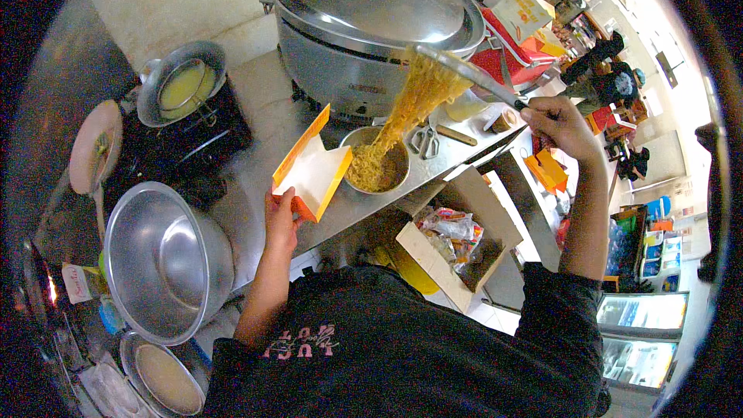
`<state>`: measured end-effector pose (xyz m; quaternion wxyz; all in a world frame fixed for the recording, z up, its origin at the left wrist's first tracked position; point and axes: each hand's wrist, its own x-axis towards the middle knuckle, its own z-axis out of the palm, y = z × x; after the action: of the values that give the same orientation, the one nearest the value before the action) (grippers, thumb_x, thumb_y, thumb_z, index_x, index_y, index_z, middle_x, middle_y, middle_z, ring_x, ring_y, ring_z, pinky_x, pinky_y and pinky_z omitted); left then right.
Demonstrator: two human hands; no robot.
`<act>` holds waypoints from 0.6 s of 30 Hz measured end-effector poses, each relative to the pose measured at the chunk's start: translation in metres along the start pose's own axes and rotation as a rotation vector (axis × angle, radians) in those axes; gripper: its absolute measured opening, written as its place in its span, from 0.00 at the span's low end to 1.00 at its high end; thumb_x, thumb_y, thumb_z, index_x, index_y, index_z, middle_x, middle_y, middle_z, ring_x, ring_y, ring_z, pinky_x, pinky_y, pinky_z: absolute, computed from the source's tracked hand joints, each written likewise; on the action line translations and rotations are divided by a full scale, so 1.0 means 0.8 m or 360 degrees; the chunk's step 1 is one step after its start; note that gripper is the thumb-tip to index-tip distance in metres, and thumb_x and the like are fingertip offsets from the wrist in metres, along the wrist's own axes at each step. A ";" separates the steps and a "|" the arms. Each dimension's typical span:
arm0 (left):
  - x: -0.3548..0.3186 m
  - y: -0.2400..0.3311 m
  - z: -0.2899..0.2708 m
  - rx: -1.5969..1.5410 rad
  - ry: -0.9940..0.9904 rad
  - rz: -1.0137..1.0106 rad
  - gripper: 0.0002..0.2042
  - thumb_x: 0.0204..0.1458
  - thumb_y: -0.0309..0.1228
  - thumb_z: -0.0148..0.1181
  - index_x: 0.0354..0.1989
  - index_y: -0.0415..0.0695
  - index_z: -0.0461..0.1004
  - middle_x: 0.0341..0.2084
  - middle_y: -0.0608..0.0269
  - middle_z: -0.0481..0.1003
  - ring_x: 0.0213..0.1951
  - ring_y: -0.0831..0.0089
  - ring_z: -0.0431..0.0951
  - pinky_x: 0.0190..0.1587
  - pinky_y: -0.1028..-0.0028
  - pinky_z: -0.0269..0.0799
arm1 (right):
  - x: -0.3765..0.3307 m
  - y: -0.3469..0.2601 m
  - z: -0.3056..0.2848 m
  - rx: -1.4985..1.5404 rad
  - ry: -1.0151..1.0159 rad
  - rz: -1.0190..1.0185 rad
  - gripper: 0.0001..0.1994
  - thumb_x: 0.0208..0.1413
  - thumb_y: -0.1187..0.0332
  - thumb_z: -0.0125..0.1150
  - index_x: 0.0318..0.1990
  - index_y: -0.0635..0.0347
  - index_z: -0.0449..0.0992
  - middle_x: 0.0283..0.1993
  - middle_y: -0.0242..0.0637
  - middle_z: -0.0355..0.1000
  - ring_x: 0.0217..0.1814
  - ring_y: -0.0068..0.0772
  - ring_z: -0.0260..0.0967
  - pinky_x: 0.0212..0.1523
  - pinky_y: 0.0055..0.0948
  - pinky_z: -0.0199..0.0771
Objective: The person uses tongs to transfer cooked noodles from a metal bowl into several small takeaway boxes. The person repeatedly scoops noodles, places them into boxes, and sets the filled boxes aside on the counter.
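My left hand (282,217) grips an orange and yellow paper food box (309,169) by its lower edge. The box is unfolded at the top, and its white inside shows. Raised at the right, my right hand (563,128) is closed around the dark handle of metal tongs (476,73). From the tongs hangs a long clump of yellow-brown noodles (426,97), which trails down into a metal bowl (400,159) beside the box. More noodles lie in that bowl. Food inside the box, if any, is hidden from me.
Behind the bowl stands a large lidded metal cooker (340,66). A metal utensil with looped handles (424,142) lies beside the bowl. Leftward are a big steel basin (213,251) and a pan of yellow liquid (217,58). A cardboard carton (433,259) sits below the counter; a person (619,85) is farther off.
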<state>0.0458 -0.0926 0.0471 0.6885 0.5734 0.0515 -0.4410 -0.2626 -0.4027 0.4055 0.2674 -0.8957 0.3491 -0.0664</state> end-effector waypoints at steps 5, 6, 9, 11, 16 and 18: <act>-0.010 -0.001 0.031 -0.0023 0.0017 0.0144 0.25 0.58 0.37 0.60 0.62 0.56 0.58 0.56 0.63 0.66 0.54 0.64 0.72 0.44 0.56 0.75 | 0.010 -0.018 -0.041 0.0004 0.0060 -0.0207 0.19 0.62 0.55 0.60 0.22 0.56 0.68 0.17 0.19 0.57 0.17 0.10 0.51 0.15 0.19 0.48; -0.011 0.001 0.036 -0.0040 0.0005 0.0173 0.25 0.58 0.37 0.60 0.62 0.56 0.58 0.56 0.63 0.66 0.54 0.64 0.72 0.44 0.56 0.75 | 0.010 -0.021 -0.051 -0.0073 0.0089 -0.0009 0.18 0.62 0.56 0.59 0.23 0.56 0.68 0.18 0.19 0.57 0.17 0.11 0.51 0.16 0.19 0.48; -0.012 0.008 0.053 -0.0016 -0.0076 0.0069 0.24 0.58 0.35 0.59 0.61 0.56 0.58 0.56 0.62 0.67 0.55 0.63 0.72 0.44 0.56 0.76 | 0.017 -0.030 -0.075 -0.0067 0.0200 -0.0048 0.14 0.61 0.57 0.61 0.28 0.53 0.73 0.20 0.17 0.60 0.19 0.09 0.53 0.18 0.18 0.49; -0.017 0.005 0.069 -0.0041 -0.0011 0.0179 0.23 0.58 0.34 0.59 0.60 0.56 0.59 0.56 0.63 0.67 0.54 0.64 0.72 0.44 0.58 0.76 | 0.021 -0.037 -0.091 -0.0129 0.0163 -0.0124 0.13 0.61 0.57 0.60 0.27 0.52 0.73 0.21 0.16 0.60 0.20 0.09 0.53 0.18 0.18 0.49; -0.023 0.002 0.096 -0.0084 -0.0022 0.0164 0.23 0.59 0.35 0.59 0.61 0.57 0.59 0.56 0.63 0.68 0.54 0.66 0.73 0.44 0.59 0.77 | 0.021 -0.064 -0.108 -0.0177 0.0274 -0.0051 0.14 0.59 0.56 0.63 0.38 0.60 0.77 0.30 0.26 0.68 0.30 0.17 0.61 0.28 0.22 0.59; -0.024 0.003 0.104 -0.0070 -0.0038 0.0147 0.23 0.59 0.35 0.58 0.62 0.56 0.58 0.55 0.63 0.69 0.53 0.66 0.73 0.43 0.60 0.77 | 0.019 -0.075 -0.106 -0.0137 0.0241 -0.0044 0.15 0.58 0.55 0.64 0.39 0.59 0.78 0.30 0.26 0.70 0.31 0.18 0.62 0.28 0.23 0.60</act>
<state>-0.0003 -0.1516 0.0875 0.7212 0.5545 0.0267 -0.4144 -0.2414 -0.4128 0.5076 0.2007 -0.9035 0.3584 -0.1224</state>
